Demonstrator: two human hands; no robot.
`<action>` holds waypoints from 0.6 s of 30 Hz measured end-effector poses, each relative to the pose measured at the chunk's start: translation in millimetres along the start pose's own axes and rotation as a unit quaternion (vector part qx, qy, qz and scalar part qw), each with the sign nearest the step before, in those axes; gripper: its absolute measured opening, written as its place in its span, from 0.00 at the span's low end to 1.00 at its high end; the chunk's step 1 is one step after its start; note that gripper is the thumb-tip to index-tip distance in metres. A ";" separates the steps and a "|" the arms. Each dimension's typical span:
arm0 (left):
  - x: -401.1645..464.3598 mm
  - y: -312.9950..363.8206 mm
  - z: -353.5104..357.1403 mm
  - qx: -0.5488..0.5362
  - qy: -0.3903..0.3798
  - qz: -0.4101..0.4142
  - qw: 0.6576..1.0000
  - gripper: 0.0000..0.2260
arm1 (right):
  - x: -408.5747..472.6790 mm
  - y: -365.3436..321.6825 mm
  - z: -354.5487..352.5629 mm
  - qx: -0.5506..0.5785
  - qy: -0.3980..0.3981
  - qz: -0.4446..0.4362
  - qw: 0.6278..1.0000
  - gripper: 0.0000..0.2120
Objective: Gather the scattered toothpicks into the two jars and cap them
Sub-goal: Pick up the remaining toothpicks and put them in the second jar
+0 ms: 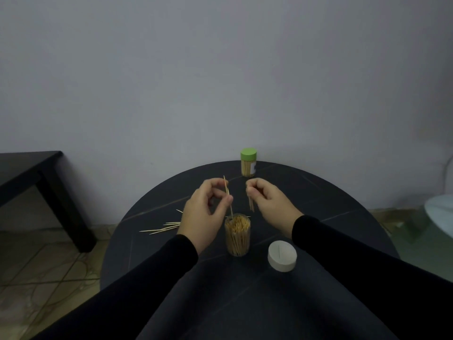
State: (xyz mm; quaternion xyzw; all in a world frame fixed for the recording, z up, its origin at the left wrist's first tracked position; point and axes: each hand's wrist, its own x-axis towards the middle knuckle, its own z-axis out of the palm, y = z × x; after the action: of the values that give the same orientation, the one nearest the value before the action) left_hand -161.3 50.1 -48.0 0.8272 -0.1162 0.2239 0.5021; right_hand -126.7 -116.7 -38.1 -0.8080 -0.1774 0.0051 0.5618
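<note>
Head view looked down on a round dark table (318,192) set against a pale wall (220,69). Near the middle of the table stood an open clear jar (237,235), upright and packed with toothpicks standing on end. The left hand (206,212) hovered just left of and above its mouth, thumb and fingers curled in a pinch around a single toothpick (227,193) that slanted downward, its lower tip just over the jar's opening and its upper tip poking up past the fingers. The right hand (269,200) was held to the right of the jar and a little farther away, fingers curled tightly around a small bunch of toothpicks (251,204) that hung downward from the grip, their tips above the tabletop and apart from the jar. Both arms wore black sleeves (367,253). A white cap (282,259) lay on the table to the near right of the open jar, with one thin toothpick resting on top of it. At the far edge of the table stood a second jar (248,165), upright, full of toothpicks and closed with a green lid (248,153). Loose toothpicks (163,228) lay scattered on the table's left side, beside the left wrist. A low black table (36,173) stood on the tiled floor (49,266) at far left.
</note>
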 end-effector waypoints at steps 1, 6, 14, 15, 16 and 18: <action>-4.6 -1.2 0.5 0.015 -0.009 0.012 1.000 0.17 | -5.1 -1.9 3.3 0.020 -0.011 -0.005 1.000 0.06; -18.5 -6.1 -0.4 0.140 -0.035 0.089 0.985 0.21 | -20.5 -4.5 14.9 0.066 -0.037 -0.028 0.997 0.06; -15.2 -19.4 -6.1 0.168 -0.037 0.128 0.977 0.07 | -17.5 -3.0 15.5 0.060 -0.050 -0.021 0.997 0.05; -14.8 -19.4 -6.8 0.149 -0.036 0.111 0.982 0.06 | -16.9 2.2 15.9 0.033 -0.064 -0.012 0.997 0.04; -14.1 -19.3 -7.6 0.133 -0.029 0.094 0.986 0.05 | -16.2 7.5 15.4 0.003 -0.071 -0.007 0.997 0.03; -11.1 -18.3 -8.7 0.098 -0.005 0.064 0.993 0.07 | -14.2 15.8 11.7 -0.037 -0.073 -0.004 0.997 0.01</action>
State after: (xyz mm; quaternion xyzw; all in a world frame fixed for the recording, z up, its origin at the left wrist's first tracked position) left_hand -165.6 66.0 -64.2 0.8646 -0.1486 0.2615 0.4026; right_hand -138.0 -115.1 -59.5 -0.8248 -0.2214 0.0548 0.5174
